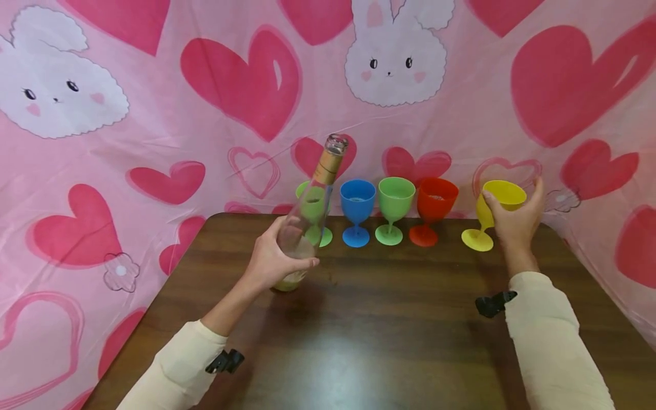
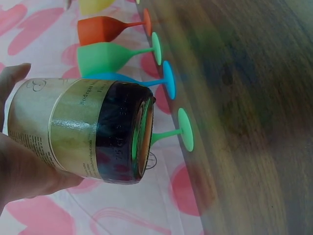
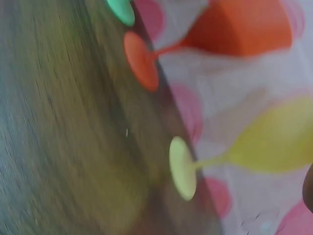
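My left hand [image 1: 271,257] grips a clear glass wine bottle [image 1: 310,219] round its lower body. Its open mouth leans up and to the right, and gold foil wraps the neck. The left wrist view shows its printed label [image 2: 73,127] and dark base [image 2: 122,132], which looks raised off the table. On the far right, my right hand [image 1: 519,223] holds the bowl of a yellow plastic goblet [image 1: 504,192], thumb on the near left side and fingers round the right. The yellow foot [image 3: 183,169] shows in the right wrist view; most of that hand is out of frame there.
Along the back edge of the wooden table [image 1: 389,319] stand a red goblet [image 1: 435,202], a light green goblet [image 1: 396,196], a blue goblet [image 1: 357,202] and another green goblet [image 1: 326,236], partly behind the bottle. A pink heart-print cloth [image 1: 215,125] hangs behind.
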`<state>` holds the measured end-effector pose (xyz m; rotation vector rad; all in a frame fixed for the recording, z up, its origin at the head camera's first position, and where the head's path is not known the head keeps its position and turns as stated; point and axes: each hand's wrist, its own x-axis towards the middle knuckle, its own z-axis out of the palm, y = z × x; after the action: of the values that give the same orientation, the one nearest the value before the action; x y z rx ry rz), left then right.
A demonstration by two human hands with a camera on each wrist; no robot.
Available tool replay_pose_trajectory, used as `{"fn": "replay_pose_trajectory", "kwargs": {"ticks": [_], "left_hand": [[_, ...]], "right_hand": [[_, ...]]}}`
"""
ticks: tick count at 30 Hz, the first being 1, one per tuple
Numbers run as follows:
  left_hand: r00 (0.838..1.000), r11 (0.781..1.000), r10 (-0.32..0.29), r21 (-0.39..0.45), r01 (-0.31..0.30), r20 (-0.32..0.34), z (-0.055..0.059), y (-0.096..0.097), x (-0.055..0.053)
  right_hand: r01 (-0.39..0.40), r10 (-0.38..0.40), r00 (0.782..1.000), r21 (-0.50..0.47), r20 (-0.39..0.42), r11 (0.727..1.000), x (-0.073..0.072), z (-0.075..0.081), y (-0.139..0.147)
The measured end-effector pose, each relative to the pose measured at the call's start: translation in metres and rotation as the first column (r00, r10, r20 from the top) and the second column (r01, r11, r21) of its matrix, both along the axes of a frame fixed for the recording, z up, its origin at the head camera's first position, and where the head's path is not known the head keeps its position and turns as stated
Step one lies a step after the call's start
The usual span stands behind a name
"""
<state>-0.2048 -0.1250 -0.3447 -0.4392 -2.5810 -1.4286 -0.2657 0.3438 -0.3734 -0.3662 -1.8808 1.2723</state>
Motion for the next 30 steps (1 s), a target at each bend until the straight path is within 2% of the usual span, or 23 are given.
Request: {"fn": "replay_pose_trajectory", "kwargs": {"ticks": [2, 4, 7, 11, 15, 20, 23, 25, 30], "left_hand": [[1.0, 1.0, 0.003, -0.003, -0.003, 0.003, 0.0, -0.001, 0.0], [1.0, 1.0, 0.002, 0.0, -0.002, 0.005, -0.001, -0.001, 0.001], [1.0, 1.0, -0.007, -0.001, 0.007, 0.01, -0.002, -0.001, 0.0], [1.0, 1.0, -0.01, -0.005, 0.01, 0.014, -0.004, -0.002, 0.0], [1.0, 1.0, 0.007, -0.011, -0.007, 0.018, -0.002, -0.005, -0.001], [1.0, 1.0, 0.0, -0.026, 0.001, 0.03, -0.002, -0.007, -0.001], [1.0, 0.999, -0.006, -0.038, 0.007, 0.024, -0.003, -0.007, -0.001], [1.0, 0.999, -0.003, -0.052, 0.004, 0.015, -0.004, -0.006, -0.001], [1.0, 0.996, -0.001, -0.091, 0.0, -0.007, -0.005, -0.005, -0.001]], "right_hand": [[-0.037, 0.048, 0.989, -0.077, 0.138, 0.996, 0.001, -0.003, 0.01], [-0.076, 0.105, 0.97, -0.135, 0.221, 0.988, 0.0, -0.006, 0.016], [-0.098, 0.142, 0.957, -0.177, 0.253, 0.979, -0.004, -0.011, 0.022], [-0.066, 0.108, 0.96, -0.169, 0.259, 0.983, -0.008, -0.017, 0.026], [-0.035, 0.082, 0.944, -0.151, 0.32, 0.988, -0.01, -0.018, 0.027], [-0.061, 0.099, 0.92, -0.111, 0.378, 0.992, 0.0, -0.022, 0.025], [-0.095, 0.107, 0.918, -0.051, 0.383, 0.994, 0.009, -0.025, 0.018], [-0.118, 0.119, 0.925, -0.027, 0.361, 0.993, 0.016, -0.028, 0.008], [-0.183, 0.184, 0.962, -0.026, 0.203, 0.983, 0.03, -0.036, -0.022]]}}
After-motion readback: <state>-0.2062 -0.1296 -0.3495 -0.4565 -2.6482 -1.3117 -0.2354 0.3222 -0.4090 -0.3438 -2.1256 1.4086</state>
